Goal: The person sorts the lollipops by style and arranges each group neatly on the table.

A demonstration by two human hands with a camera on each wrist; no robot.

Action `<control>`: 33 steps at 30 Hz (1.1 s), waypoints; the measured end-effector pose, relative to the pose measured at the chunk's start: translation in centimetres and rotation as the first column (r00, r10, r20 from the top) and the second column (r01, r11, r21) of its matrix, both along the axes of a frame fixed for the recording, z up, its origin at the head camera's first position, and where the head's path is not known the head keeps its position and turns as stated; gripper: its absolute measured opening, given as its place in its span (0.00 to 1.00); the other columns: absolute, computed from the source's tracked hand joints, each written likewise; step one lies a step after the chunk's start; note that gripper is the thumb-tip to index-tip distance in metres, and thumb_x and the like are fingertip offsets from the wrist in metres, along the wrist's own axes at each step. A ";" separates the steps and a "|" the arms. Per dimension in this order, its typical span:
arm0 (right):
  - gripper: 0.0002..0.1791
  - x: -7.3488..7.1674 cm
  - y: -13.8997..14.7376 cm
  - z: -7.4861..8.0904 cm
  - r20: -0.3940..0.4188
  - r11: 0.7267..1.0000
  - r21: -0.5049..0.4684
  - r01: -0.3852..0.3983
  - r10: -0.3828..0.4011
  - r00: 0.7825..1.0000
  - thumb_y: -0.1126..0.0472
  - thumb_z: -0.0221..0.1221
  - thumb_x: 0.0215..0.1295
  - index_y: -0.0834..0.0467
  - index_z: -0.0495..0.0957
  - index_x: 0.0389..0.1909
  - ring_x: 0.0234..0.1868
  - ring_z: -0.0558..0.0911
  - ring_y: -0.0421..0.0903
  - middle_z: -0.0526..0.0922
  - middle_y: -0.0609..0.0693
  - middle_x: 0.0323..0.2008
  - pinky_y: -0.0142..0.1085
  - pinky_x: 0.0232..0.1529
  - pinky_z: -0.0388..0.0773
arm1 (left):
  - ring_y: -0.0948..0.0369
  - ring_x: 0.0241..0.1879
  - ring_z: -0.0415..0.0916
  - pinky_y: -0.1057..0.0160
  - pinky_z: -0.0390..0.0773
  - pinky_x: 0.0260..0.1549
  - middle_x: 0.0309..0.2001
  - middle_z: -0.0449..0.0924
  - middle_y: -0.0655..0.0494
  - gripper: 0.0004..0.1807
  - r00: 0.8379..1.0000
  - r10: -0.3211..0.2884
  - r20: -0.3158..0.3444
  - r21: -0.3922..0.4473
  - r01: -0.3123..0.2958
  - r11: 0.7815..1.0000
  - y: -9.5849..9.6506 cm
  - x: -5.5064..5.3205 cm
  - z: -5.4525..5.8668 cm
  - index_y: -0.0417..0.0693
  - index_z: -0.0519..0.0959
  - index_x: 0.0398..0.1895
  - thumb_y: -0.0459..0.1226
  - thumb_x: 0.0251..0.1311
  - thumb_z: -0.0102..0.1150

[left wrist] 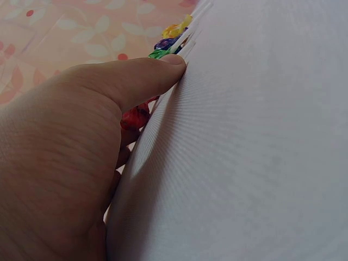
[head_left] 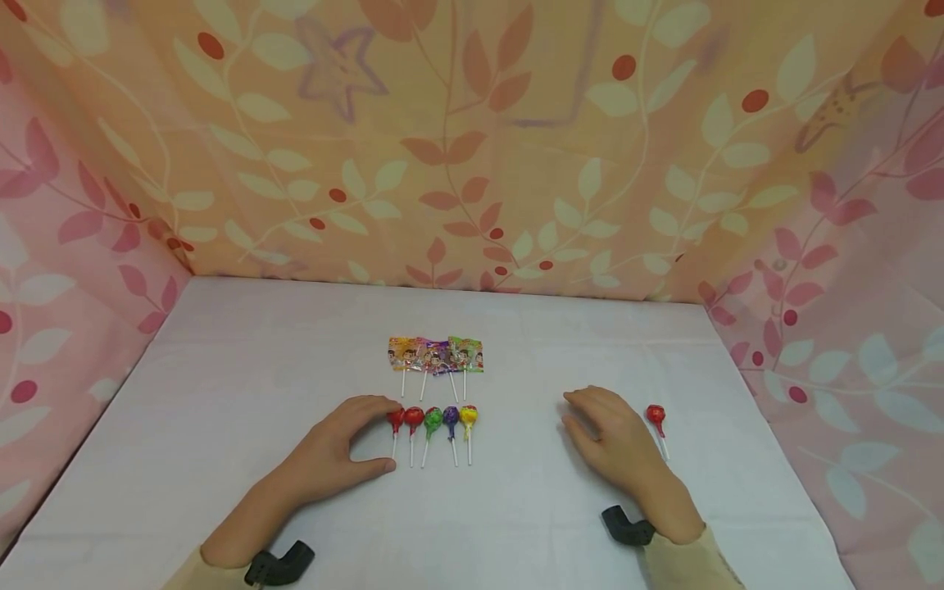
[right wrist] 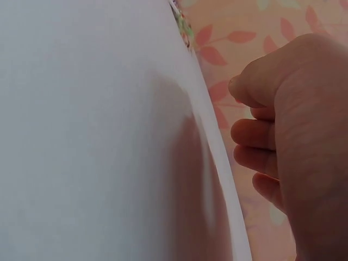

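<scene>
My left hand is at the left end of a row of wrapped lollipops. Its fingertips touch the head of the leftmost red lollipop, and its thumb lies by the stick's lower end, fingers and thumb spread apart. To the right in the row follow another red lollipop, a green lollipop, a purple lollipop and a yellow lollipop. My right hand holds nothing, its fingers loosely bent above the white cloth. Just right of it lies a single red lollipop.
Behind the row, several lollipops in flat printed wrappers lie side by side, sticks toward me. A white cloth covers the table. Floral curtains stand at the back and on both sides.
</scene>
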State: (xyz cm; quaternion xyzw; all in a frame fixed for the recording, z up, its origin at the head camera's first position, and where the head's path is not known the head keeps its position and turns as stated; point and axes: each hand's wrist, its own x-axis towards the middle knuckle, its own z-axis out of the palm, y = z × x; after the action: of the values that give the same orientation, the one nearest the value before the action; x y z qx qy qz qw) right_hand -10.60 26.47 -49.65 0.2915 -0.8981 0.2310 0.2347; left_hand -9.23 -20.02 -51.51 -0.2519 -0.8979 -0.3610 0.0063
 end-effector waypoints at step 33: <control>0.21 -0.3 4.1 0.0 -0.035 0.998 -0.001 0.067 -0.067 0.997 0.66 0.76 0.58 0.64 0.88 0.54 0.55 0.87 0.60 0.91 0.56 0.50 0.51 0.63 0.77 | 0.59 0.75 0.70 0.42 0.74 0.72 0.73 0.74 0.70 0.44 1.000 0.003 0.024 -0.014 -0.003 1.000 0.0 -0.1 0.0 0.68 0.76 0.76 0.51 0.55 0.87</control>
State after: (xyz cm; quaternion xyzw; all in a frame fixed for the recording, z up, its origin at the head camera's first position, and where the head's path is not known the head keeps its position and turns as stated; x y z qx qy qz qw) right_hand -10.90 30.62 -49.65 0.2651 -0.9031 0.2179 0.2581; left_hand -9.34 -19.99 -51.47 -0.2464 -0.9007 -0.3577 -0.0055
